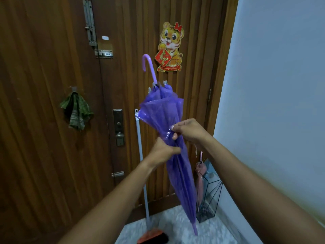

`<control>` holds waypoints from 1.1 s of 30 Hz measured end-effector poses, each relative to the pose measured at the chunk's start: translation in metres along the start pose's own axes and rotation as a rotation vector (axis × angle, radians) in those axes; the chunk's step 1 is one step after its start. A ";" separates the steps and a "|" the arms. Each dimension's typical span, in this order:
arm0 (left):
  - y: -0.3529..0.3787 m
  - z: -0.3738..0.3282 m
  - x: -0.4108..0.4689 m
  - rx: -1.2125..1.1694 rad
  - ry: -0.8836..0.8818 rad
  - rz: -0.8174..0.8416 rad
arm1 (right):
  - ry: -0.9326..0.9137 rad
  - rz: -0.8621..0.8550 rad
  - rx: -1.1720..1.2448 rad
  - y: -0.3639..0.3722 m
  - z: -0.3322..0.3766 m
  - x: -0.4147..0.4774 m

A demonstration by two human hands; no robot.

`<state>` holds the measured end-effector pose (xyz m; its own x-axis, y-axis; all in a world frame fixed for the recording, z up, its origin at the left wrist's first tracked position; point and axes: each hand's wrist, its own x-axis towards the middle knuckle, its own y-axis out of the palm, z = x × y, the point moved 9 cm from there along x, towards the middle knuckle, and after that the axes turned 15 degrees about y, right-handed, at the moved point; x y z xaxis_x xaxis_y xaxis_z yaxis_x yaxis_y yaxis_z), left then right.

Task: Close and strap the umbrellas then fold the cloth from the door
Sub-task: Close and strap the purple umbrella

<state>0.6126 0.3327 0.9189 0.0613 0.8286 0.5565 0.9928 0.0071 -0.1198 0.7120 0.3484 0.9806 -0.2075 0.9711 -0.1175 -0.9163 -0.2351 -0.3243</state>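
My left hand point(162, 150) and right hand point(188, 131) pinch the umbrella point(177, 166); I should wrap tight before strapping.

Two hands: left hand point(162, 150), right hand point(189, 130). Two umbrellas for certain: one purple umbrella point(182, 182), one pink umbrella point(199, 178); perhaps a third, pale blue, too hidden to tell. One wire stand point(215, 196). One green cloth point(76, 111). One broom point(142, 164). One tiger sticker point(170, 46). Three latches: top latch point(89, 23), middle latch point(103, 53), low latch point(117, 174). One lock plate point(118, 127).
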 end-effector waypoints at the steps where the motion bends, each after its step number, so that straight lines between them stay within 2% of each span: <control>1: -0.003 -0.001 0.002 0.022 0.010 -0.119 | 0.024 0.048 -0.010 0.007 0.002 -0.002; 3: -0.014 0.001 0.000 0.044 -0.023 -0.344 | 0.064 0.146 -0.010 0.018 0.006 -0.009; 5: -0.030 0.009 -0.002 0.064 -0.108 -0.514 | 0.021 0.155 -0.024 0.017 0.015 -0.014; 9: -0.058 0.014 -0.005 -0.064 -0.221 -0.612 | -0.094 -0.025 -0.054 -0.028 0.023 -0.014; 11: -0.067 0.016 -0.005 -0.223 -0.262 -0.533 | -0.092 -0.082 -0.107 -0.052 0.014 -0.011; 14: -0.056 0.011 -0.002 -0.589 -0.282 -0.329 | -0.083 -0.096 -0.177 -0.060 -0.001 -0.006; 18: -0.045 -0.004 0.001 -0.817 -0.214 -0.161 | -0.078 -0.082 -0.096 -0.051 -0.013 -0.003; 22: -0.033 -0.010 -0.001 -0.839 -0.201 -0.015 | -0.094 0.017 -0.127 -0.027 -0.013 -0.003; 25: -0.031 -0.007 -0.002 -0.750 -0.235 -0.062 | -0.083 0.097 -0.105 -0.009 -0.010 -0.004; 29: -0.025 -0.009 -0.005 -0.799 -0.288 -0.041 | -0.002 0.219 -0.003 0.013 -0.013 -0.005; 33: -0.017 -0.015 -0.009 -0.705 -0.280 0.068 | 0.005 0.149 0.076 0.020 -0.008 0.000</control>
<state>0.5963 0.3166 0.9288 0.1898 0.9262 0.3257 0.8246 -0.3304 0.4591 0.6968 0.3432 0.9664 -0.3411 0.9256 -0.1639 -0.8989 -0.3722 -0.2314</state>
